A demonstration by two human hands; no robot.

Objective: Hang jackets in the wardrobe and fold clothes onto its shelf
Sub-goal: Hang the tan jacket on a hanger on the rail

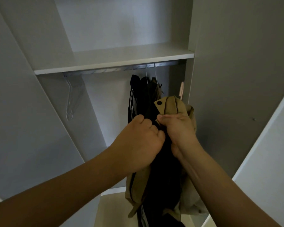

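I hold a tan jacket (172, 104) with a dark lining up in front of the open wardrobe. My right hand (179, 128) grips its collar just below a flap with a dark button. My left hand (141, 138) is curled into a fist against the jacket's dark inner side; what it grips is hidden. The rest of the jacket hangs down between my forearms. Behind it, dark jackets (143, 95) hang on wire hangers from the metal rail (121, 68) under the white shelf (115, 63).
Several bare wire hangers (71, 99) hang at the rail's left end. A pale hanger (181, 89) hangs at the far right. The grey wardrobe door (243, 63) stands open on the right, with a white panel (269, 153) beyond it.
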